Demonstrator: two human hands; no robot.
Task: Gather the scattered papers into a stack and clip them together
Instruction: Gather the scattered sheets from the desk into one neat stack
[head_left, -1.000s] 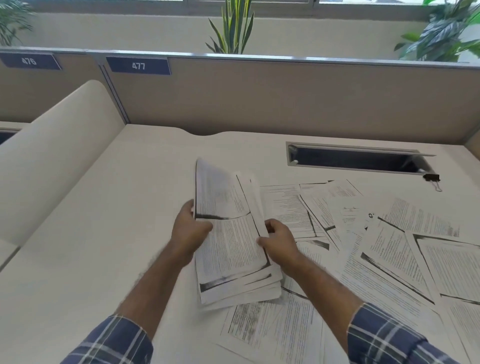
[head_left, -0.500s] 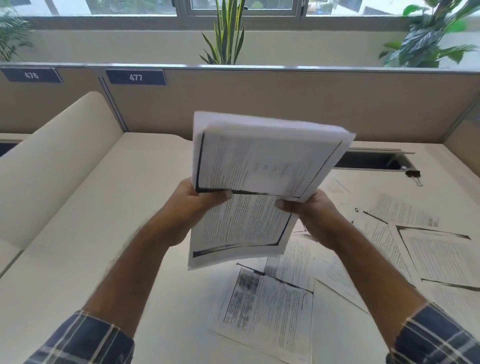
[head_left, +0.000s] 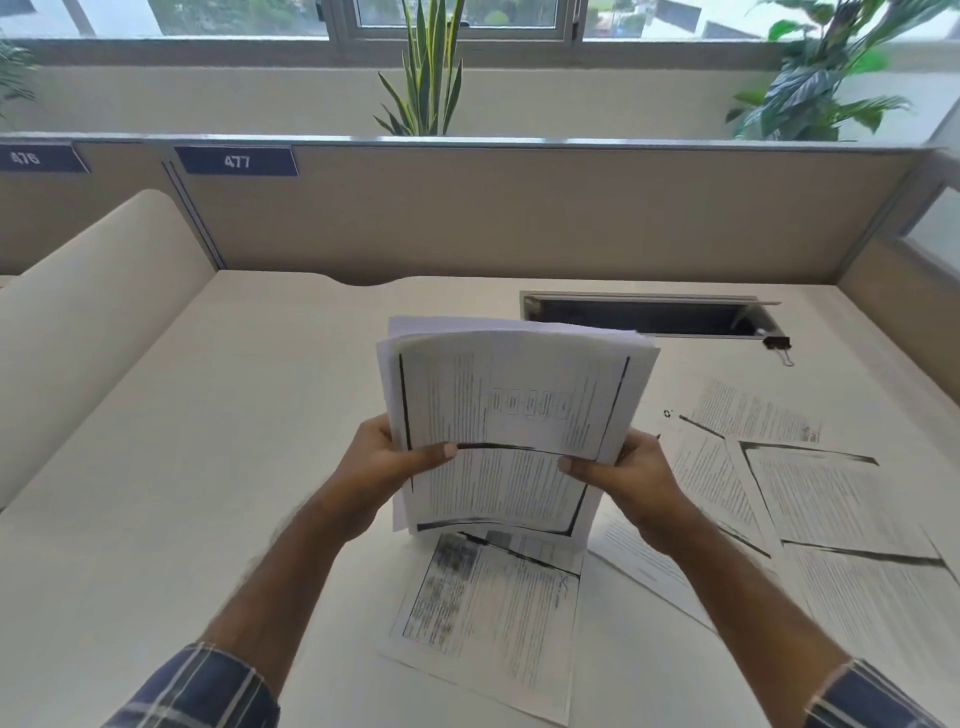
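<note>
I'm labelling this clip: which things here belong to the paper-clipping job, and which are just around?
Job: stack of papers in the grip of left hand and right hand; loose sheets on the desk; binder clip.
Around: cable slot, plants, number plate.

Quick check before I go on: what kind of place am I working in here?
Most likely an open-plan office cubicle: a numbered partition label 477, a desk with a cable slot, and printed papers spread around.

Bare forearms; left hand (head_left: 387, 457) & right hand (head_left: 626, 475) ungloved. Navy plaid sleeves (head_left: 208, 691) w/ pale lines, pushed up.
</note>
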